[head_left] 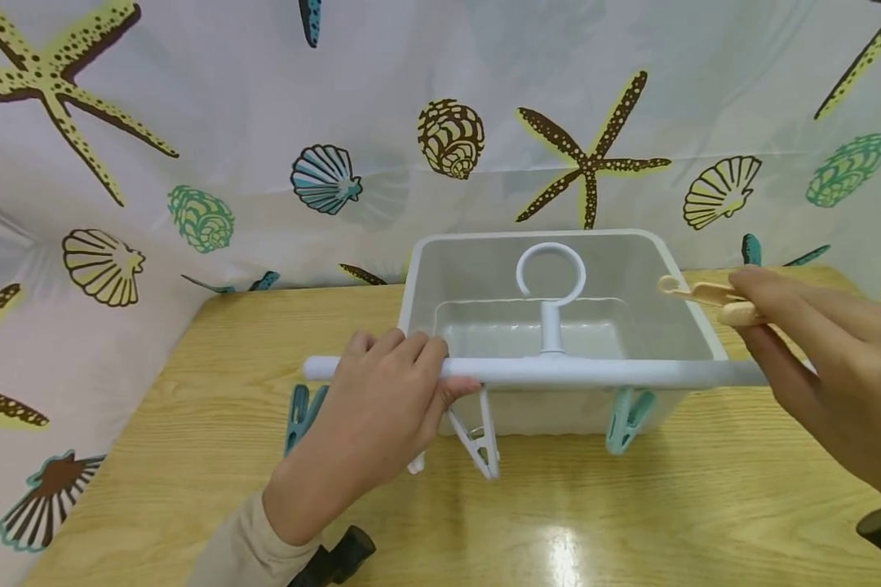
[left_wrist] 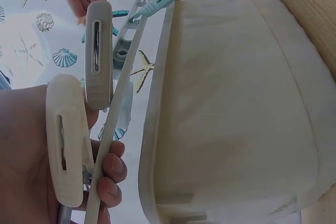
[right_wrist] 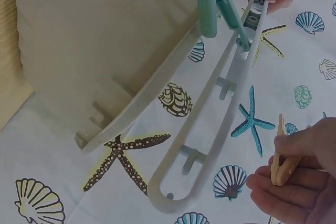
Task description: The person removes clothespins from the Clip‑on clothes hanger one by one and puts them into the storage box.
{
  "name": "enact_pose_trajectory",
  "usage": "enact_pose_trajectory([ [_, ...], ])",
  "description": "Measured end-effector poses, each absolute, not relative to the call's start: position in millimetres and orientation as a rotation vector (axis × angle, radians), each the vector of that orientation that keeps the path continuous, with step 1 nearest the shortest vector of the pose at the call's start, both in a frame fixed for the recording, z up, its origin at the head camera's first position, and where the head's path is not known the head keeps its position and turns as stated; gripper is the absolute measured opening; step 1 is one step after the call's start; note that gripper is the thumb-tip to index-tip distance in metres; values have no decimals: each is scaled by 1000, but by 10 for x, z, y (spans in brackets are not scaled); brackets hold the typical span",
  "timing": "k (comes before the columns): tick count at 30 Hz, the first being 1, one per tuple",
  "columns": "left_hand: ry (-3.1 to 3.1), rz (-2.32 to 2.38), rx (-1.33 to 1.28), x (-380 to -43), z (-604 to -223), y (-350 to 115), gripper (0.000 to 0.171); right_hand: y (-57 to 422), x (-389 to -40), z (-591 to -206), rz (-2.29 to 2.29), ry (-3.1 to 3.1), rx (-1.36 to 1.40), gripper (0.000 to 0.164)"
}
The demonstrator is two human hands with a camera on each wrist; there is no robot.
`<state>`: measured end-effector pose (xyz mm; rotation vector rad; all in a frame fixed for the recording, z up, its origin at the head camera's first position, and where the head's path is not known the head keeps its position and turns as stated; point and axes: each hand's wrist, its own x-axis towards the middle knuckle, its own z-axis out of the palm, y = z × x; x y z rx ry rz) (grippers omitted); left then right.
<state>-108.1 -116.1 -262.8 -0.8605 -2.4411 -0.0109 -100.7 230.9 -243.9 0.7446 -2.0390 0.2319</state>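
Note:
My left hand (head_left: 389,408) grips the white bar of a clip hanger (head_left: 558,372) near its left end, fingers over the top and thumb along the front. A round hook (head_left: 586,273) stands up from the middle of the bar. Below it hang white clips (head_left: 489,444), a mint green clip (head_left: 627,420) and a blue-grey clip (head_left: 297,420) partly hidden by the left hand. Beside the bar's right end, my right hand (head_left: 837,350) pinches a beige clothespin (head_left: 708,293) between thumb and fingers. In the right wrist view, the hanger's slotted underside (right_wrist: 191,156) shows near the clothespin.
A white plastic bin (head_left: 409,302) stands on the wooden table (head_left: 213,391) behind the hanger. A cloth (head_left: 257,106) printed with shells and starfish hangs at the back and left. Dark camera mounts (head_left: 352,553) show at the wrists.

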Motion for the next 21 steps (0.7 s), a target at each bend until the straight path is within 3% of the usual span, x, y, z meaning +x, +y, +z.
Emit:
enact_pose_trajectory([
  [10,-2443,14,-848,-1059,-2667,-1172,41,2226,-1094,-2263,175,-2076,751,57],
  [17,-2408,-23,-844,-1050,-2703,-1185,63,2274,-1233,-2203,138,-2113,741,64],
  [21,-2406,-40,-852,-1064,-2735,-1190,58,2290,-1259,-2156,102,-2150,745,67],
])
